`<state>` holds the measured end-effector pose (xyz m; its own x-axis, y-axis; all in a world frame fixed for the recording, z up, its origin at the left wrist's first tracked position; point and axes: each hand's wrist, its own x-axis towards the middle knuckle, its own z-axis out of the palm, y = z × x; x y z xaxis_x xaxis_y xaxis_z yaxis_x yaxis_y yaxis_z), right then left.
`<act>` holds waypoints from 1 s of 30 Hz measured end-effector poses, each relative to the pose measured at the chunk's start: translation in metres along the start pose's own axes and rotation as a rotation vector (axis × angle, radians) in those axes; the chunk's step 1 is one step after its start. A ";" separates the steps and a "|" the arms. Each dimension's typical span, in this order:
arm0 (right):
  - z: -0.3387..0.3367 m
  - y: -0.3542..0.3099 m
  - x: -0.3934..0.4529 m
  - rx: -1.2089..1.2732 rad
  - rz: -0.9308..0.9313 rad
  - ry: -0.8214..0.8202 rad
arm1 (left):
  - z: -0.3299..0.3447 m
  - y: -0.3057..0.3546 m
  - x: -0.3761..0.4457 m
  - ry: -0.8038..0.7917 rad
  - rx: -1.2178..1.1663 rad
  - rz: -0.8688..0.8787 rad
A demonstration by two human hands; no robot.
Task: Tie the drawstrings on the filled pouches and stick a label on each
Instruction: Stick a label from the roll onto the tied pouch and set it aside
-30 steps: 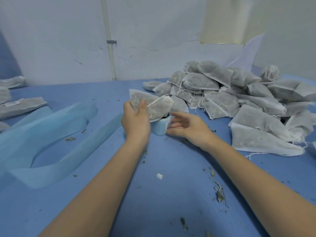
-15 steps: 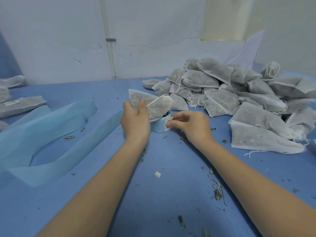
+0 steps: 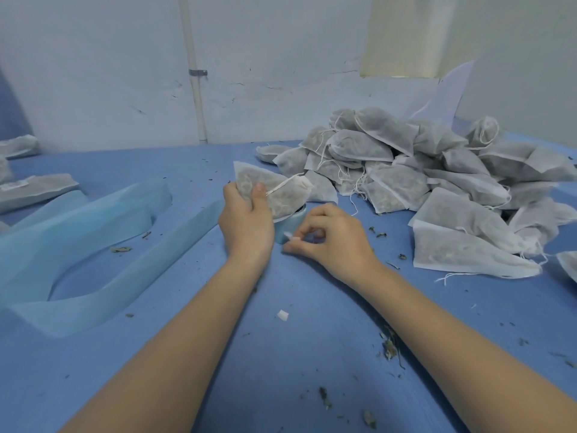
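Observation:
My left hand [image 3: 246,223] grips a filled white pouch [image 3: 282,195] with a tied drawstring, held over a light-blue label roll [image 3: 292,225] that stands on the blue table [image 3: 281,354]. To the right of the roll, my right hand [image 3: 327,242] pinches a small white label [image 3: 288,235] between thumb and fingertip, right at the roll's side. The roll is mostly hidden behind both hands. A large pile of filled pouches [image 3: 421,170] with loose strings lies at the back right.
A long blue backing strip [image 3: 93,242] curls over the table's left side. Labelled pouches [image 3: 34,189] lie at the far left. A white scrap [image 3: 282,315] and dried herb crumbs [image 3: 390,348] are scattered near me. A white wall with a pipe [image 3: 195,89] stands behind.
My right hand went from lying open beside the roll to curling its fingers and pinching a label at the roll's side. My left hand kept holding the pouch in place.

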<state>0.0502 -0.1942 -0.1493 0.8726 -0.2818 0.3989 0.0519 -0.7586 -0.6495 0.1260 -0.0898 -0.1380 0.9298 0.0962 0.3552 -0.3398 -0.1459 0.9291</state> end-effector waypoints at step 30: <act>-0.053 -0.019 0.006 0.409 0.028 0.175 | -0.004 0.022 -0.027 -0.508 -0.384 0.048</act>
<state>0.0288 -0.2125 -0.1006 0.7830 -0.4208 0.4582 0.2479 -0.4645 -0.8502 0.0930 -0.0912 -0.1267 0.8313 -0.3943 0.3917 -0.3214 0.2340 0.9176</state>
